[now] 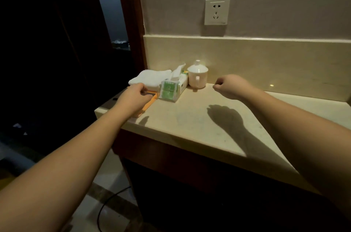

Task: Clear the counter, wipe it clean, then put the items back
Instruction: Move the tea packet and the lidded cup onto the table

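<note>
Fingers [141,87] of L hand [135,97] curl down onto an orange box [150,103] at the bench's [199,123] left end, thumb and fingertips pinching its top edge near a dark patch on the lid. R hand [230,86] hovers above the bench w/ fingers curled into a loose fist, holding nothing; its shadow falls on the stone below.

Head view, left to right along the back of the bench: folded white towel [150,78] in the corner, just behind the orange box and touching the tissue pack. Green-and-white tissue pack [171,88] stands next, one sheet poking up from the top; its print is too small and blurred to read, no brand legible. White lidded mug [197,76] w/ knob on top sits just right of the pack, close to the backsplash, handle facing the camera. Orange box shows no readable writing either.

Bench top is pale beige stone w/ faint smudges mid-surface, dark wood cabinet [171,155] beneath. Wall socket [216,11], white, five-hole type, sits on the grey wall above the backsplash; tiny mark at its lower right corner, illegible. Dark cable [112,199] trails across the tiled floor at lower left. Doorway at left is dark.
</note>
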Tool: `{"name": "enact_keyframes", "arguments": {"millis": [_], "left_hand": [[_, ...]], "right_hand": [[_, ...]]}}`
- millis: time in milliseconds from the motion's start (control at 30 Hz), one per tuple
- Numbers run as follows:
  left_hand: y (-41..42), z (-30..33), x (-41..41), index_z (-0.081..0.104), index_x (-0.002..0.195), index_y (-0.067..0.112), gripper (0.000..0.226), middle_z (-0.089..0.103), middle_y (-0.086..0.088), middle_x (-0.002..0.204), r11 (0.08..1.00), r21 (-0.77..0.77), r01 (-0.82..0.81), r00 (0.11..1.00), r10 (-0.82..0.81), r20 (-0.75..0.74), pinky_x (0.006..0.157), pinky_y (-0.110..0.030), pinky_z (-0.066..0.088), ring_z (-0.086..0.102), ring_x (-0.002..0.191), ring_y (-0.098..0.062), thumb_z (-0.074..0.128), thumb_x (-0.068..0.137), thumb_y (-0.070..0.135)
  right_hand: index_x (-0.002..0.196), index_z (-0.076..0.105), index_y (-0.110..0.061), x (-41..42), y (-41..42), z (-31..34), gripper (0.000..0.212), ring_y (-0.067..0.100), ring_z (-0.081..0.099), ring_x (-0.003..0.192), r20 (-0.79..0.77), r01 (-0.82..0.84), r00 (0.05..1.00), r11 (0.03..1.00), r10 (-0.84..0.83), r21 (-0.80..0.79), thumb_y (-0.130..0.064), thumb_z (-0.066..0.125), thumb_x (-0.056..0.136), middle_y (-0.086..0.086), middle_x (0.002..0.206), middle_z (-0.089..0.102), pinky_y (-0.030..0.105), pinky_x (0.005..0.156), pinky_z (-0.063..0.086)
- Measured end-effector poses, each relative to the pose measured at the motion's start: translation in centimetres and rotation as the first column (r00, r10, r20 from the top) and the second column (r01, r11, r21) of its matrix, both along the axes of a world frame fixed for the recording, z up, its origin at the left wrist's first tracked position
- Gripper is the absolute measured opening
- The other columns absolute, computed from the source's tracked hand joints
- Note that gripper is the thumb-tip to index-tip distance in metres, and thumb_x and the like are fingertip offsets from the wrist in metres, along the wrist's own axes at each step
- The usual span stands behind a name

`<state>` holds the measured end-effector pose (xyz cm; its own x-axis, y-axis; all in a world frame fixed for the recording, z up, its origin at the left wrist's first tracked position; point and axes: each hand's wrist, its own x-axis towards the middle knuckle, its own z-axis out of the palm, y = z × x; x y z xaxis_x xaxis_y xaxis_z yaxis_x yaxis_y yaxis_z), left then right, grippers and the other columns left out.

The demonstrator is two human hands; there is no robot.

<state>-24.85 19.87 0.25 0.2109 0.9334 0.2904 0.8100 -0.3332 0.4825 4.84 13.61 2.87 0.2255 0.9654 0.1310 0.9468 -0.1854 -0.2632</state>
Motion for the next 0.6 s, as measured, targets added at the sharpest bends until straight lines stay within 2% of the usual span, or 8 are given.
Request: {"name": "enact_keyframes", "arguments": {"millis": [67,200,267,433,533,600], "left_hand": [[2.4,-0.2,1.0,0.059,0.121,0.018,0.038,0.061,0.001,0.114,1.0,-0.011,0.001,1.0,-0.001,-0.012,0.072,-0.031,0.047,0.058,0.097,-0.016,0.062,0.086,0.033],[5.4,-0.8,2.5,0.056,0.128,0.019,0.046,0.052,-0.001,0.13,1.0,-0.019,0.011,0.999,-0.012,-0.047,0.09,-0.039,0.048,0.046,0.12,-0.022,0.064,0.086,0.034],[6.8,-1.2,3.0,0.056,0.127,0.023,0.046,0.051,-0.001,0.132,0.999,-0.038,0.013,0.998,-0.015,-0.067,0.095,-0.045,0.047,0.044,0.122,-0.022,0.066,0.084,0.038],[8.7,-1.7,3.7,0.059,0.122,0.024,0.042,0.05,-0.002,0.131,0.995,-0.087,0.042,0.99,-0.053,-0.129,0.099,-0.041,0.043,0.042,0.123,-0.022,0.067,0.085,0.041],[9.2,-1.8,3.9,0.062,0.112,0.026,0.032,0.052,0.0,0.126,0.992,-0.102,0.072,0.989,-0.084,-0.119,0.096,-0.038,0.042,0.042,0.12,-0.02,0.07,0.083,0.038],[9.5,-1.8,3.8,0.062,0.106,0.028,0.027,0.053,0.002,0.12,0.988,-0.122,0.091,0.989,-0.104,-0.108,0.091,-0.037,0.043,0.044,0.116,-0.018,0.071,0.082,0.038]], "right_hand": [[0.101,0.066,-0.013,0.6,2.6,-0.2,0.029,0.028,0.06,0.089,-0.057,-0.01,0.998,1.0,0.01,-0.006,-0.033,0.046,0.093,0.009,0.099,0.068,0.032,0.072,0.047],[0.096,0.063,-0.014,1.2,6.4,-1.0,0.028,0.028,0.066,0.091,-0.207,-0.006,0.978,0.999,-0.004,-0.049,-0.036,0.045,0.093,0.009,0.095,0.068,0.036,0.074,0.054],[0.098,0.062,-0.015,1.4,8.3,-1.6,0.029,0.026,0.067,0.09,-0.322,-0.013,0.947,0.997,-0.013,-0.077,-0.039,0.048,0.092,0.008,0.097,0.067,0.035,0.071,0.055],[0.103,0.058,-0.024,1.1,11.1,-2.9,0.027,0.022,0.064,0.091,-0.498,-0.042,0.867,0.993,-0.018,-0.109,-0.046,0.048,0.094,0.0,0.095,0.062,0.031,0.066,0.051],[0.101,0.062,-0.018,0.9,12.1,-3.5,0.035,0.022,0.061,0.086,-0.553,-0.03,0.832,0.993,-0.037,-0.111,-0.048,0.044,0.095,0.002,0.092,0.063,0.034,0.072,0.051],[0.101,0.066,-0.011,0.8,12.7,-3.9,0.045,0.023,0.06,0.081,-0.602,-0.025,0.797,0.994,-0.045,-0.107,-0.05,0.044,0.095,0.005,0.09,0.064,0.034,0.072,0.051]]}}
